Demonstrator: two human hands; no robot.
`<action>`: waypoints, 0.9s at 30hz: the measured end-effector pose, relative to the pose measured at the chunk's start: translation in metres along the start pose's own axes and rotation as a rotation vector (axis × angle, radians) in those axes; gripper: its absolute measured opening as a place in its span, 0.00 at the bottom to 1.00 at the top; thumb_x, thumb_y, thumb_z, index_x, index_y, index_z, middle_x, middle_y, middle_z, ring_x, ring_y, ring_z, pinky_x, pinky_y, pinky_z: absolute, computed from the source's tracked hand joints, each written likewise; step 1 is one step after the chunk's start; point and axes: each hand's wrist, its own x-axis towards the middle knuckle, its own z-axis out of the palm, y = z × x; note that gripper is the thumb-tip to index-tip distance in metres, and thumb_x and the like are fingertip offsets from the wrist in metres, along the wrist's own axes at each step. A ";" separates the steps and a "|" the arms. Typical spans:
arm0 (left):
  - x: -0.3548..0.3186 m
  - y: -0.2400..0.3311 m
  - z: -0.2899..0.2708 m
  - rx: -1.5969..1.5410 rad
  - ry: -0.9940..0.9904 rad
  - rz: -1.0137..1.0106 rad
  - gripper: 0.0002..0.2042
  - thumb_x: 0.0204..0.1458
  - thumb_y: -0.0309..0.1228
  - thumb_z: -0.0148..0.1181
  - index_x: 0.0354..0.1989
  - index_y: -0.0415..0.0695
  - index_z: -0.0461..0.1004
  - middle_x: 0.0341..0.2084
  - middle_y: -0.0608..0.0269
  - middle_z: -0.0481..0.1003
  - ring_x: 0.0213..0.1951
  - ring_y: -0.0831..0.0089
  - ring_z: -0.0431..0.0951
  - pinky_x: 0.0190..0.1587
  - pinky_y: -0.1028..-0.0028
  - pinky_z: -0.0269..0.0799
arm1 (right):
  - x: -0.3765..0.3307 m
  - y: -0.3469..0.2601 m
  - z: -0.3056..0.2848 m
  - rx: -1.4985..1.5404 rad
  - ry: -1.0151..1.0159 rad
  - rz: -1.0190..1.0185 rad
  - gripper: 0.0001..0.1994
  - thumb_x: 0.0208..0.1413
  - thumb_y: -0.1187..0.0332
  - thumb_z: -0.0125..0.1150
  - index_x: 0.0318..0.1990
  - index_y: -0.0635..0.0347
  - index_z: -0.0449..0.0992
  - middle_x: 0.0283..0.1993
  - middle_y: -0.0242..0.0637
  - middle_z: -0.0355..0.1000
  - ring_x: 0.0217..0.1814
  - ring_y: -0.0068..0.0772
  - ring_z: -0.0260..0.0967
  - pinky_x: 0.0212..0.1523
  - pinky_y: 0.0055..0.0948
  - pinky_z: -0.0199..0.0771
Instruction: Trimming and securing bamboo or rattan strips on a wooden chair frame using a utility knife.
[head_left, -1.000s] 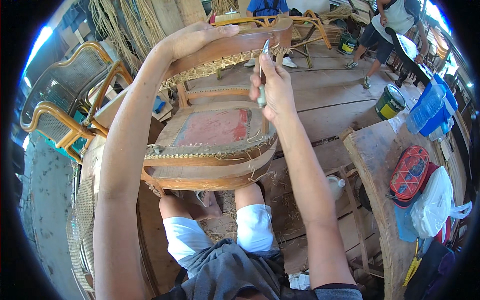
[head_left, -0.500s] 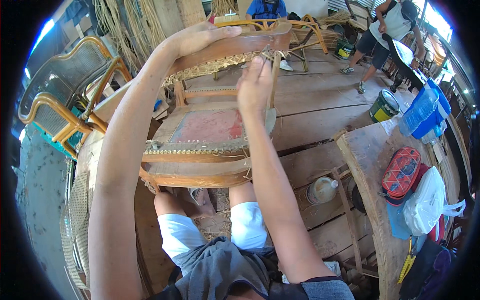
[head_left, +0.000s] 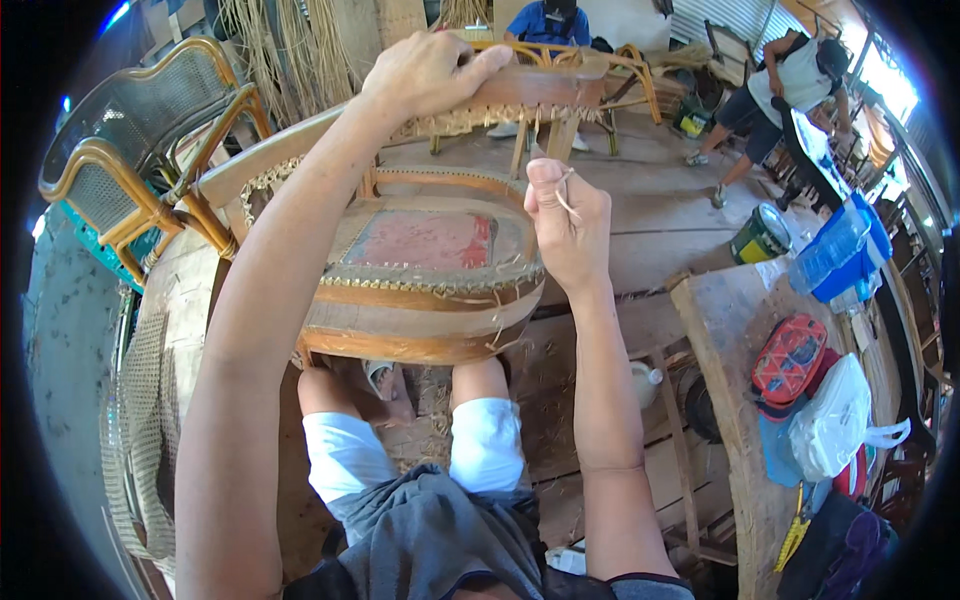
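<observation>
Wooden chair frame (head_left: 420, 300) propped over the person's knees, left hand (head_left: 430, 70) clamped on its top rail, right hand (head_left: 570, 225) pinching a cane strand (head_left: 566, 195); rim lacing appears laid, the seat panel seemingly still unwoven.

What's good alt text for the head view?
A person's left hand grips the top rail of a wooden chair frame while the right hand pinches a thin cane strand beside it. Finished cane chairs stand left; a cluttered workbench sits right.
</observation>
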 end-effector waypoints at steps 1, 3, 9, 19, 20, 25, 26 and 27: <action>0.001 0.001 -0.004 -0.009 -0.019 0.000 0.38 0.57 0.66 0.41 0.29 0.39 0.81 0.26 0.42 0.79 0.35 0.45 0.81 0.41 0.52 0.77 | -0.014 0.003 -0.003 0.000 0.005 0.002 0.30 0.68 0.48 0.45 0.22 0.64 0.73 0.15 0.39 0.66 0.18 0.33 0.67 0.22 0.30 0.65; 0.009 -0.002 -0.008 -0.012 -0.021 0.002 0.38 0.57 0.67 0.41 0.29 0.38 0.81 0.27 0.42 0.79 0.36 0.44 0.81 0.42 0.53 0.76 | -0.034 0.031 -0.013 0.080 -0.132 0.399 0.28 0.67 0.49 0.48 0.25 0.67 0.73 0.16 0.42 0.65 0.21 0.34 0.69 0.26 0.31 0.67; 0.012 -0.011 -0.002 -0.159 -0.137 0.022 0.41 0.56 0.68 0.43 0.27 0.34 0.78 0.21 0.44 0.77 0.29 0.54 0.79 0.40 0.60 0.72 | -0.094 0.033 -0.009 -0.271 -0.486 0.193 0.24 0.67 0.52 0.48 0.30 0.66 0.74 0.17 0.39 0.67 0.25 0.31 0.71 0.29 0.34 0.69; 0.014 -0.031 -0.013 -0.422 -0.497 -0.259 0.39 0.55 0.67 0.45 0.61 0.45 0.72 0.56 0.53 0.74 0.55 0.64 0.74 0.61 0.68 0.61 | 0.037 0.011 -0.021 0.314 -0.307 0.668 0.15 0.70 0.62 0.43 0.56 0.61 0.67 0.24 0.29 0.63 0.15 0.18 0.59 0.14 0.23 0.63; 0.015 -0.037 -0.010 -0.434 -0.545 -0.289 0.40 0.55 0.67 0.46 0.64 0.47 0.69 0.59 0.55 0.72 0.57 0.65 0.73 0.63 0.68 0.59 | 0.041 0.008 -0.023 0.268 -0.339 0.687 0.16 0.70 0.63 0.43 0.58 0.61 0.66 0.25 0.28 0.62 0.15 0.17 0.58 0.13 0.22 0.63; 0.016 -0.046 -0.003 -0.418 -0.506 -0.274 0.39 0.55 0.68 0.46 0.64 0.48 0.69 0.59 0.55 0.72 0.57 0.65 0.72 0.63 0.69 0.60 | 0.046 0.002 -0.028 0.290 -0.415 0.743 0.17 0.69 0.65 0.43 0.61 0.60 0.64 0.24 0.27 0.62 0.14 0.16 0.56 0.12 0.22 0.61; 0.016 -0.048 0.000 -0.425 -0.495 -0.235 0.40 0.55 0.68 0.44 0.65 0.48 0.68 0.61 0.54 0.70 0.59 0.65 0.71 0.64 0.69 0.59 | 0.045 0.004 -0.028 0.302 -0.405 0.740 0.17 0.69 0.65 0.43 0.61 0.61 0.64 0.24 0.27 0.62 0.14 0.16 0.56 0.12 0.22 0.61; 0.015 -0.047 -0.002 -0.431 -0.493 -0.240 0.40 0.55 0.68 0.44 0.65 0.48 0.68 0.61 0.54 0.70 0.59 0.65 0.71 0.64 0.69 0.59 | 0.046 0.004 -0.027 0.314 -0.399 0.734 0.17 0.69 0.65 0.43 0.61 0.61 0.64 0.23 0.27 0.61 0.14 0.16 0.56 0.12 0.22 0.60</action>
